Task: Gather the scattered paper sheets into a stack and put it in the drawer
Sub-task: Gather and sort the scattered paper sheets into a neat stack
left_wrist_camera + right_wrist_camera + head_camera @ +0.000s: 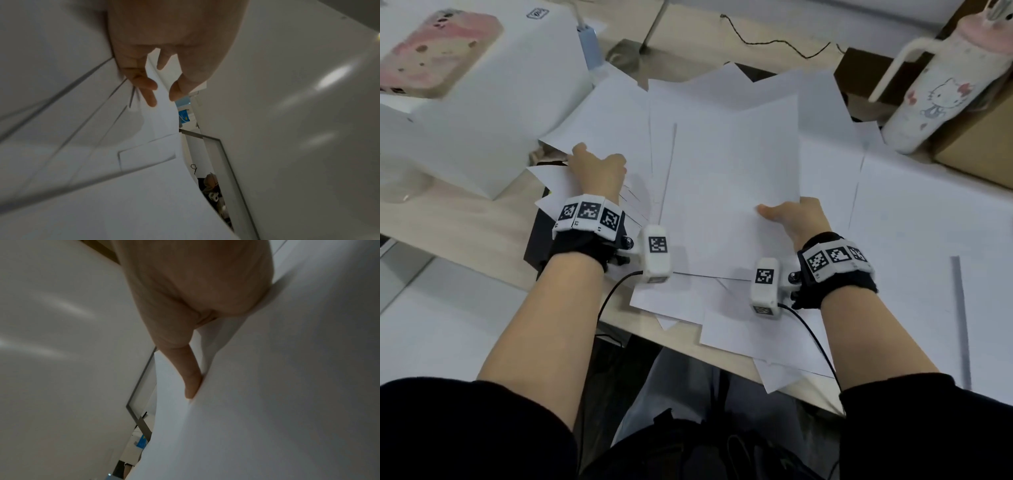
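Note:
Several white paper sheets (732,178) lie fanned and overlapping across the middle of the desk, some hanging over its front edge. My left hand (589,164) grips the left edges of the fanned sheets. In the left wrist view its thumb and fingers (151,97) pinch a sheet edge (162,104). My right hand (780,214) holds the right edge of the top sheet, thumb on top and fingers hidden underneath. The right wrist view shows that thumb (192,382) pressed on the paper (267,402). No drawer can be made out.
A white box (493,113) with a pink-cased phone (434,51) on it stands at the back left. A white cartoon-cat tumbler (941,85) and a cardboard box (983,147) stand at the right. A black cable (774,37) lies at the back. A dark object (536,243) lies under the left sheets.

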